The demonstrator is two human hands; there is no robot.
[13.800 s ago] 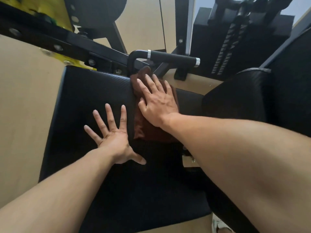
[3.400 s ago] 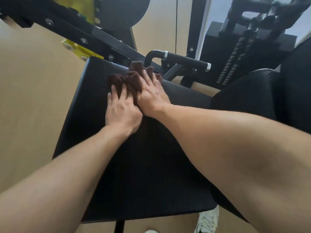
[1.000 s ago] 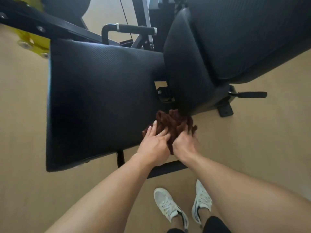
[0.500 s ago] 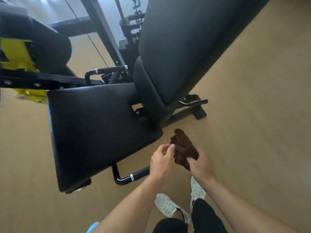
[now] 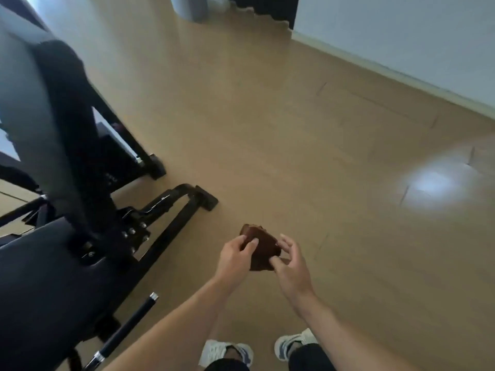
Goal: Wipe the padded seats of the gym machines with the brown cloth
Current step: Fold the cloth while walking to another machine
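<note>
The brown cloth (image 5: 261, 247) is bunched up in the air between both hands, above the tan floor (image 5: 308, 145) and clear of the gym machine. The left hand (image 5: 235, 257) grips its near left edge with fingers curled over it; the right hand (image 5: 289, 261) pinches its lower right corner (the other fingers spread loosely). The black padded seat (image 5: 40, 279) lies well to the left, below the upright backrest (image 5: 40, 108). Two white sneakers (image 5: 227, 353) show at the bottom edge.

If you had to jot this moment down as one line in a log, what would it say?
cloth: brown cloth held by left hand and right hand | place: over floor, off padded seat | wiping: none
</note>
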